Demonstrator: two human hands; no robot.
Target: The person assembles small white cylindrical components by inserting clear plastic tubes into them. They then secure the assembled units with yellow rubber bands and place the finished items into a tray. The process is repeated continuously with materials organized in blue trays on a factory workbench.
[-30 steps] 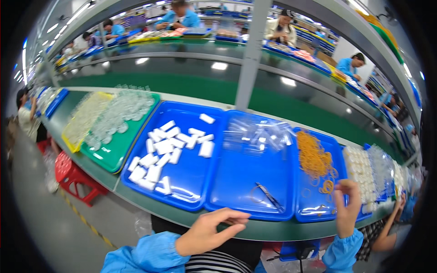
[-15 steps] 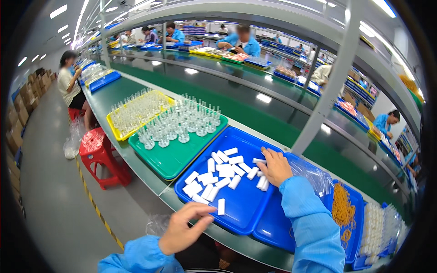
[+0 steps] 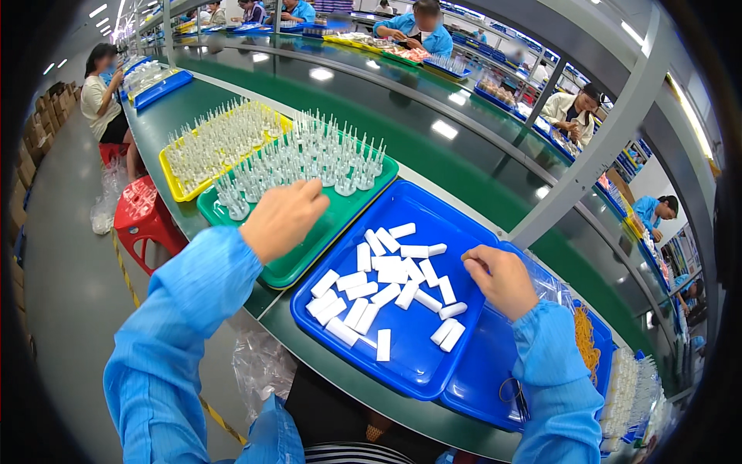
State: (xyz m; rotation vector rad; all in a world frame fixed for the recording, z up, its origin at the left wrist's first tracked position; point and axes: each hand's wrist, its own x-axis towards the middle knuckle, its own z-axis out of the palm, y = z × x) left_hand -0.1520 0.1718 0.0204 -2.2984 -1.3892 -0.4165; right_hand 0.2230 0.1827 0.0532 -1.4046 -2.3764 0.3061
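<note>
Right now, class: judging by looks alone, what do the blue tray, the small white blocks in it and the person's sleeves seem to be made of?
Blue tray: probably moulded plastic, glossy, since light glints off its rounded rim.
White blocks: likely plastic, smooth and uniformly opaque; too small to be sure.
Sleeves: thin woven fabric, matte, creased in soft folds along the arm.
</note>
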